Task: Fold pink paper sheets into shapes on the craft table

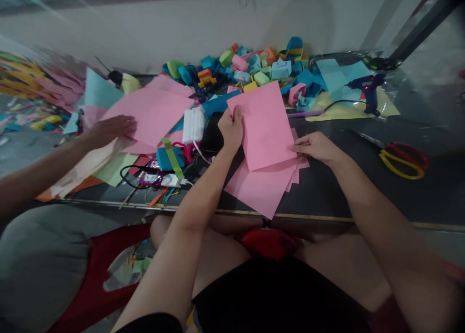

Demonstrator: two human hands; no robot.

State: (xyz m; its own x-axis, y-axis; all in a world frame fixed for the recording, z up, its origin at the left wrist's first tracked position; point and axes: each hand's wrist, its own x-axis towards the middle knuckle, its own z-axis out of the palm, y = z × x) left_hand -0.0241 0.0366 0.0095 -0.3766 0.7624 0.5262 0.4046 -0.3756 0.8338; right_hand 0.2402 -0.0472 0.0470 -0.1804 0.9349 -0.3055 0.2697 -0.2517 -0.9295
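Note:
A pink sheet of paper (267, 127) is held up above the table between my two hands. My left hand (231, 128) grips its left edge, thumb on the front face. At the lower right corner, my right hand (313, 147) pinches the same sheet between thumb and fingers. Beneath it, several more pink sheets (259, 190) lie loosely fanned on the dark tabletop, partly hidden by the raised one. Just left of my left hand are a white power adapter (193, 125) and a black object that I cannot make out.
Scissors (403, 161) with red and yellow handles lie at right, below a blue glue gun (370, 91). Small folded paper pieces (254, 66) are heaped at the back. On the left, another person's hand (116, 129) rests on a large pink sheet (152, 112).

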